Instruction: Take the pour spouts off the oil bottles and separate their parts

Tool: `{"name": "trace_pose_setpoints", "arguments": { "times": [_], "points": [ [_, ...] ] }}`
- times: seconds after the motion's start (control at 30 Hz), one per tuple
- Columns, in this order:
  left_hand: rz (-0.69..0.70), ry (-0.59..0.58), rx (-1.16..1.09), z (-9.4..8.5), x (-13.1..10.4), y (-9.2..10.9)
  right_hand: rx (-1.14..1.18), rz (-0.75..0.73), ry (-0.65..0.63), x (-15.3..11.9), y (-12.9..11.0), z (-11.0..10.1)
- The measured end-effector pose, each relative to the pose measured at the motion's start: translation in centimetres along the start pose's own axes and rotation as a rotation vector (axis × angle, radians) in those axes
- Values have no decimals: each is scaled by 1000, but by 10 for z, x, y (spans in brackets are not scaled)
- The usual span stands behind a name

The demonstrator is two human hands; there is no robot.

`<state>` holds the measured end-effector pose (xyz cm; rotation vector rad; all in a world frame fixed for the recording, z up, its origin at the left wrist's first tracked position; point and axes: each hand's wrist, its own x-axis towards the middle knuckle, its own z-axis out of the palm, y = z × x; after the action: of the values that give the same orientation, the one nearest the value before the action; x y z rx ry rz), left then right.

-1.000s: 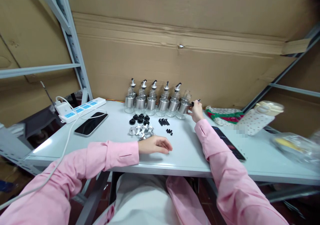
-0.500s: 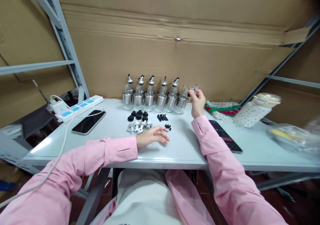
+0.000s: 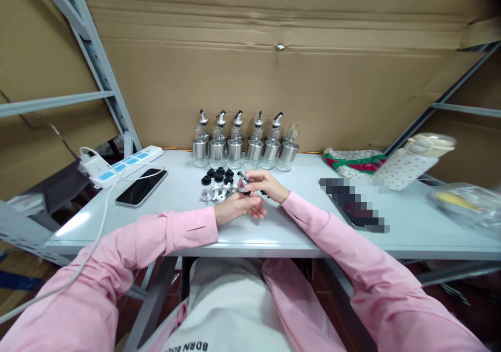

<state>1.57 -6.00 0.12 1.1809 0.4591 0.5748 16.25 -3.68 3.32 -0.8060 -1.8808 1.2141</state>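
Note:
My right hand [image 3: 267, 183] pinches a silver and black pourer spout [image 3: 243, 181] between thumb and fingers, over the middle of the table. Just below it is my left hand [image 3: 241, 207], palm turned inward, fingers loosely extended, with nothing visible in it. Whether it touches the spout's base is hard to tell. Beside the hands lie a heap of silver spout parts [image 3: 213, 193] and several black stoppers [image 3: 218, 176]. Small black pieces are mostly hidden by my right hand. Behind stand steel-banded glass bottles [image 3: 235, 148] in two rows; several rear ones carry pourer spouts [image 3: 221, 117].
On the left are a phone [image 3: 141, 187] and a power strip [image 3: 131, 163] with a white cable. To the right lie a blurred-out dark phone [image 3: 352, 206], a patterned cloth [image 3: 352, 161], a dotted bottle [image 3: 409, 167] and a plastic-wrapped item [image 3: 465, 206]. Cardboard [image 3: 293, 86] closes the back.
My right hand has come from the rightmost bottles down and left to my left hand, bringing the pourer spout. My left hand stays in nearly the same place. The view has shifted slightly.

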Motion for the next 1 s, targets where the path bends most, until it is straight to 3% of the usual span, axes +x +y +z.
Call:
{"name": "trace_pose_setpoints", "arguments": {
  "times": [0.47, 0.6, 0.83, 1.0],
  "points": [
    [12, -86, 79, -3, 0, 0, -676, -480, 144, -12, -4, -5],
    [17, -30, 48, -1, -1, 2, -764, -595, 168, -13, -3, -3],
    [8, 3, 385, -2, -5, 4, -967, -689, 166, -12, 3, -2],
    [5, -15, 383, 1, -7, 3, -1217, -761, 202, -9, 3, -6]
  ]
}}
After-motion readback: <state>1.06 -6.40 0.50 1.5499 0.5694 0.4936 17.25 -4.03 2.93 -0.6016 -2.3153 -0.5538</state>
